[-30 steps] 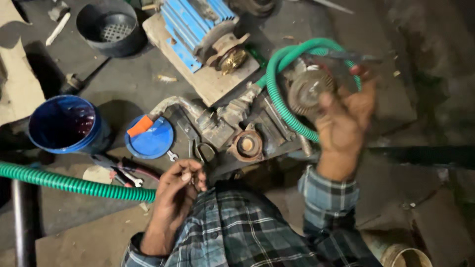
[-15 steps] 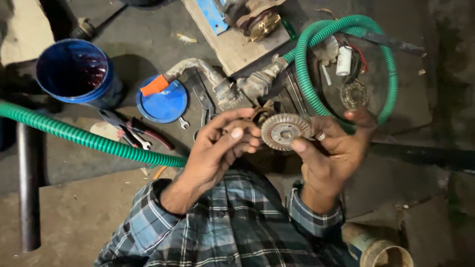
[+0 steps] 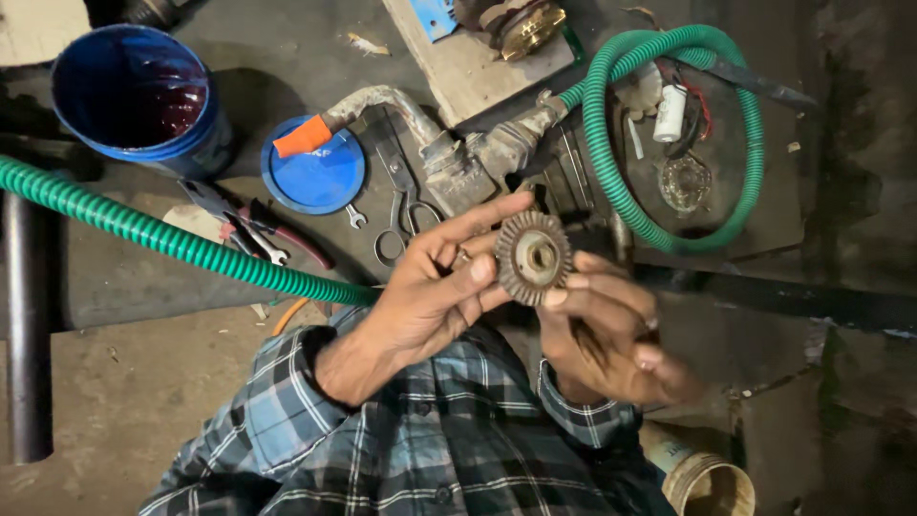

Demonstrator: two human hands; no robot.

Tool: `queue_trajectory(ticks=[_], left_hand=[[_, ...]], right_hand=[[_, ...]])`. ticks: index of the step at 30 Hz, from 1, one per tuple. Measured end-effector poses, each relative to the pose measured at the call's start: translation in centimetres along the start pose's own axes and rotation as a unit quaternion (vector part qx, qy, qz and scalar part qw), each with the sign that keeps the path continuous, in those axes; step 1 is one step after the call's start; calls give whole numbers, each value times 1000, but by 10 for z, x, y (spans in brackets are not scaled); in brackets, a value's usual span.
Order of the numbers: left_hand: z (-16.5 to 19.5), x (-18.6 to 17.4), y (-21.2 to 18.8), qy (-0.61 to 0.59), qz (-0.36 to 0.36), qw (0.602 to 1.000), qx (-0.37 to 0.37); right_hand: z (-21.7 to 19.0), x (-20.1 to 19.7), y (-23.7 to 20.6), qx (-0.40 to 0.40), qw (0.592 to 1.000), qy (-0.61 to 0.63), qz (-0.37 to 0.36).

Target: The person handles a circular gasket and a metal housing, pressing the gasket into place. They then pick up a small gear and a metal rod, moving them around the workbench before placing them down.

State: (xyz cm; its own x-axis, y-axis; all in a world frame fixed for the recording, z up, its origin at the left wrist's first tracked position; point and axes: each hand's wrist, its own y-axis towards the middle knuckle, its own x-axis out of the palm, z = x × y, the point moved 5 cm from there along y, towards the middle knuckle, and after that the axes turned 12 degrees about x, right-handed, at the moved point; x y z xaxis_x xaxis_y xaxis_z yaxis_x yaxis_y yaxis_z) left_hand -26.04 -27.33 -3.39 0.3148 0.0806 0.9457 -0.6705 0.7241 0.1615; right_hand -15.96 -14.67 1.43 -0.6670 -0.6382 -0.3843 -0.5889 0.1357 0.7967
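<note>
Head view. I cannot make out the lower face of the rusty impeller disc (image 3: 532, 257), nor the palm of the right hand (image 3: 611, 334), which lies under it; the pipe end (image 3: 705, 481) at lower right is cut off by the frame edge, and the dark floor at far right is too dim to read.

Against the frame half a second back, I see the disc held in much the same spot between both hands, though the view has shifted (the blue bucket (image 3: 143, 96) and the blue lid (image 3: 315, 177) now sit further left and lower).

The disc stands on edge, its toothed rim and central hub facing the camera, in front of the plaid shirt (image 3: 411, 430). The left hand (image 3: 430, 296) pinches its left rim with thumb and fingers closed narrow on it, forefinger stretched above; the right hand's fingers (image 3: 597, 287) curl against its right rim. Scissors (image 3: 401, 205), pliers (image 3: 253, 229) and a green ribbed hose (image 3: 172, 244) lie beyond on the floor.
</note>
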Motion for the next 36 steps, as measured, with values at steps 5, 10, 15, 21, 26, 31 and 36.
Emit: queue_trajectory(ticks=[5, 10, 15, 21, 26, 31, 36], left_hand=[[0, 1, -5, -65, -54, 996, -19], [1, 3, -7, -83, -84, 992, -34], [-1, 3, -10, -96, -75, 992, -31], [0, 0, -14, -85, -82, 993, -24], [2, -2, -7, -75, -87, 993, 15], [3, -13, -9, -24, 12, 999, 39], [1, -12, -15, 5, 16, 998, 55]], right_hand=[[-16, -5, -5, -52, 991, -124, -1], [-33, -3, -6, -33, 986, -155, -50], [-35, 0, -3, -44, 991, -112, -62], [-30, 0, -18, -54, 994, -84, -39], [5, -5, -24, -3, 996, 93, -8], [20, -7, -38, 241, 920, 254, 177], [9, 12, -29, 346, 822, 429, 146]])
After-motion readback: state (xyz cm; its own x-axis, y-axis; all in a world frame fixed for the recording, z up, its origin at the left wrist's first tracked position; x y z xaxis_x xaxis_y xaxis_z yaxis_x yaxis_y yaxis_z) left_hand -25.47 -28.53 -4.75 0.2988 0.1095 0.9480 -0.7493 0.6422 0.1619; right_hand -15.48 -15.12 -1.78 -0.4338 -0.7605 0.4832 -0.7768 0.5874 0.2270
